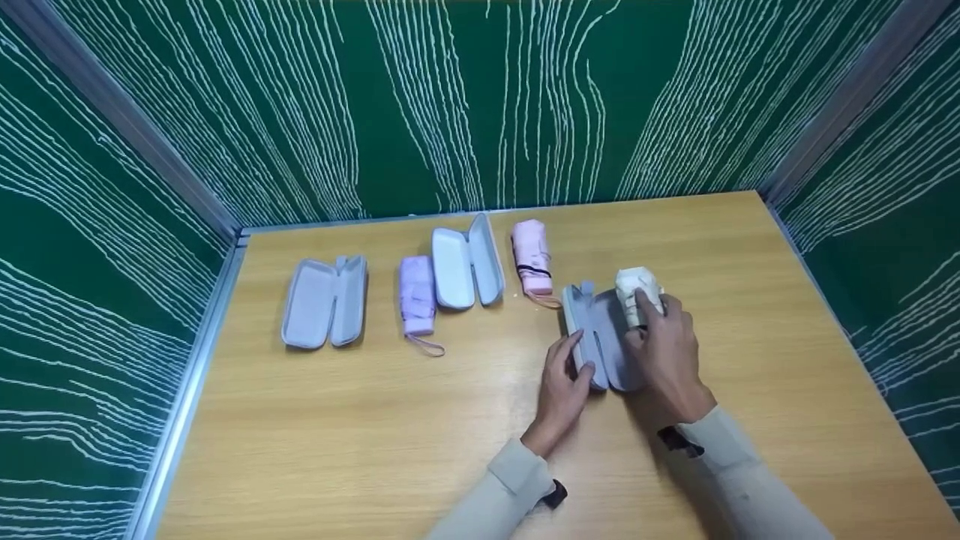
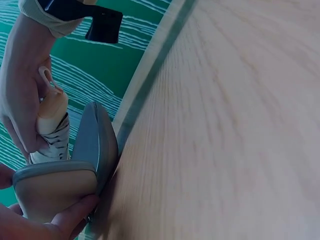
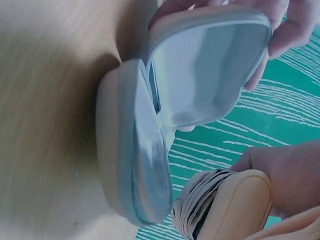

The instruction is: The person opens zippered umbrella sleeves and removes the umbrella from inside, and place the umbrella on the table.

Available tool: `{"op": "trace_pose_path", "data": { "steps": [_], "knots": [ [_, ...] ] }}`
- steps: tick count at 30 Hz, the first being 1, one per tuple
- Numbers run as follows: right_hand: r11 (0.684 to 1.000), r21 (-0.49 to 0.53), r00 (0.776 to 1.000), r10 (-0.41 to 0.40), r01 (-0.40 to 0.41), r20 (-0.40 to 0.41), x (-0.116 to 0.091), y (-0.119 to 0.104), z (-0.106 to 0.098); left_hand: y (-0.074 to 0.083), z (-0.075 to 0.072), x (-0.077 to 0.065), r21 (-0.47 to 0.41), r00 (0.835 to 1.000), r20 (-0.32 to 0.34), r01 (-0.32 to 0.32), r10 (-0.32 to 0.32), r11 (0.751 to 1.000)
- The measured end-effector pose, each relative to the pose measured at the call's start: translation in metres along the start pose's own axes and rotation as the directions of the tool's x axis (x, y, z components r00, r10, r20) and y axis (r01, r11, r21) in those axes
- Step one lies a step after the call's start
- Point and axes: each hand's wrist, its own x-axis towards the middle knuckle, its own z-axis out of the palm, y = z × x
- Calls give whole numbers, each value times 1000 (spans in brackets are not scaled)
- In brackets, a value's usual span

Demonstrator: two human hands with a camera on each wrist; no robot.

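My right hand [image 1: 670, 352] grips a folded cream umbrella [image 1: 634, 289] just above an open hard case [image 1: 600, 337] with a grey lining. In the right wrist view the handle end of the umbrella [image 3: 240, 205] points toward the camera, beside the lower half of the case [image 3: 130, 150]. My left hand [image 1: 561, 386] holds the case by its left half, thumb at the near end and fingers along the outer side. In the left wrist view the thumb [image 2: 75, 215] presses the case's shell [image 2: 57, 187], and a wrist strap loops from the umbrella's handle.
A pink folded umbrella [image 1: 531, 255] lies at the back, left of the held case. Further left are an open case [image 1: 454, 266], a purple folded umbrella [image 1: 417, 292] and another open case [image 1: 311, 304]. Green panels with white lines [image 1: 480, 105] enclose the wooden table [image 1: 337, 435].
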Motion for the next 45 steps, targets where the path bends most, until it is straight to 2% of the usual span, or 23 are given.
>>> {"op": "trace_pose_path", "data": {
  "steps": [6,15,25,31,37,45],
  "knots": [
    [999,10,999,40,-40,3,7,8,-4,-2,5,5,-25,1000,-18,-20,19,1000],
    [999,50,996,25,-21,-80,15,20,-8,-1,9,9,-38,999,-31,10,-11,999],
    [996,58,994,78,-73,-83,26,32,-22,-5,12,18,-74,999,-22,34,-35,997],
    [994,51,993,100,-97,-65,35,43,-28,-4,13,24,-92,996,-36,76,-80,993],
    [995,36,993,96,-94,-65,44,58,-25,-3,15,29,-130,993,-47,102,-109,986],
    [997,24,993,72,-70,-98,52,72,-18,-1,17,37,-179,993,-66,81,-94,980]
  ]
}}
